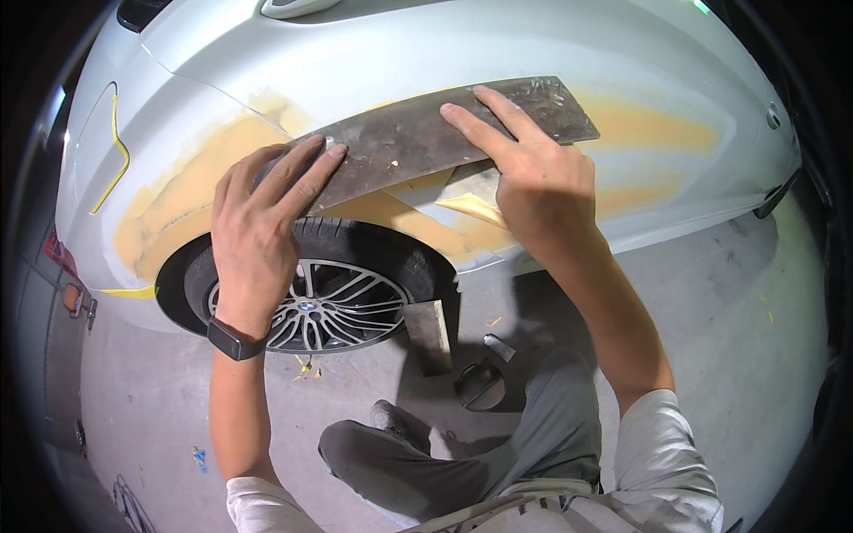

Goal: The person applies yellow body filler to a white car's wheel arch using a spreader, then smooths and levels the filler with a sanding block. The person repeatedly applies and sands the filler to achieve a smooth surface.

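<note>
A long, dark, flexible filler spreader (404, 142) is bent in an arc across the white car's rear side panel (622, 67), above the wheel arch. My left hand (262, 200) grips its left end, fingertips on the upper face and thumb hidden. On its right half, my right hand (542, 182) lays two stretched fingers; the others curl underneath. Beside that palm, partly hidden below the spreader, shows a pale flat piece (474, 182) with a lump of yellow putty (475, 207) at its edge. Whether the right hand holds this piece, I cannot tell. Yellow filler (191, 182) covers patches of the panel.
Below the arch is the spoked wheel (308, 305). A flat rectangular plate (428, 338) leans near the tyre. On the grey floor lie a small tube (499, 347), a dark round lid-like thing (480, 385) and yellow scraps (306, 367). My bent legs (480, 453) are close by.
</note>
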Demonstrator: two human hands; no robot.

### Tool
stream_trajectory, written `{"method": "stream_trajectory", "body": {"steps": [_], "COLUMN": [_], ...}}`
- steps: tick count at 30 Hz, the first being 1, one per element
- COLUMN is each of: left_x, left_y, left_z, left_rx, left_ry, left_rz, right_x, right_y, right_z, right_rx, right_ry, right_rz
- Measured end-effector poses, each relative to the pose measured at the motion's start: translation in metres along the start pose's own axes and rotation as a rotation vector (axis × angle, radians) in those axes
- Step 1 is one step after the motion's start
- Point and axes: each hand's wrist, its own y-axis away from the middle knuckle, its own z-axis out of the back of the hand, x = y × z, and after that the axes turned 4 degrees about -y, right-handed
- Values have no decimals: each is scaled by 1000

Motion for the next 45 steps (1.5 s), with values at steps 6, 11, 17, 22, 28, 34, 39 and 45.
{"method": "stream_trajectory", "body": {"steps": [6, 11, 17, 22, 28, 34, 39, 45], "left_x": [5, -14, -65, -75, -20, 10, 5, -34], "left_y": [0, 28, 63, 64, 30, 10, 17, 40], "left_z": [-10, -39, -74, -48, -14, -11, -30, -69], "left_rx": [-7, -52, -113, 55, -32, -27, -69, -152], "left_ry": [8, 3, 30, 70, -35, -52, -15, -83], "left_rz": [52, 76, 76, 104, 101, 83, 103, 104], "right_x": [4, 5, -2, -6, -1, 9, 7, -7], "right_y": [-2, 30, 85, 84, 20, -11, 1, 47], "right_z": [-8, -13, -27, -5, 6, -8, -14, -31], "right_rx": [26, 142, 160, 194, 56, -43, -11, 46], "right_ry": [9, -186, -127, -160, -131, -30, -69, -188], "right_rz": [-21, -141, -118, -88, -17, 12, -34, -71]}}
